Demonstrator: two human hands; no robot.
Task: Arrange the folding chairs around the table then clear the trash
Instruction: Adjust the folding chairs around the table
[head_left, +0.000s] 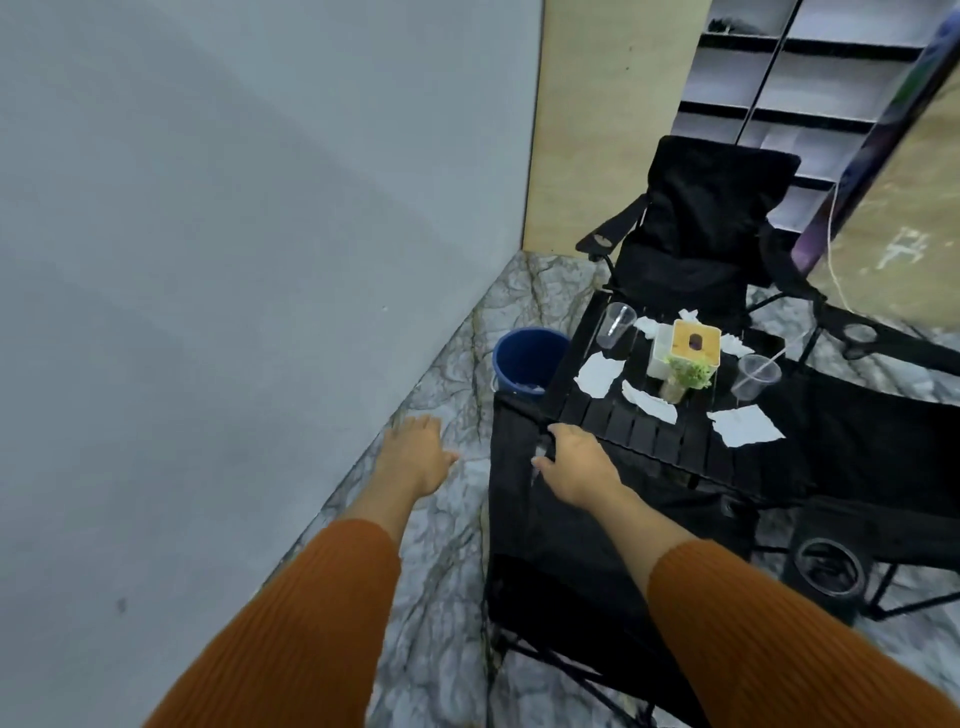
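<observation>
The marble floor runs tight against the wall. Your right hand grips the chair, your left hand spread and empty. Shove hard and you may jolt the worktop, tipping a cup.

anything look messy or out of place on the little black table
Torn white paper scraps lie scattered over the black table, around the tissue box and small plant, and two clear plastic cups sit near opposite edges. It reads as litter, not yet in the blue bucket alongside.
</observation>
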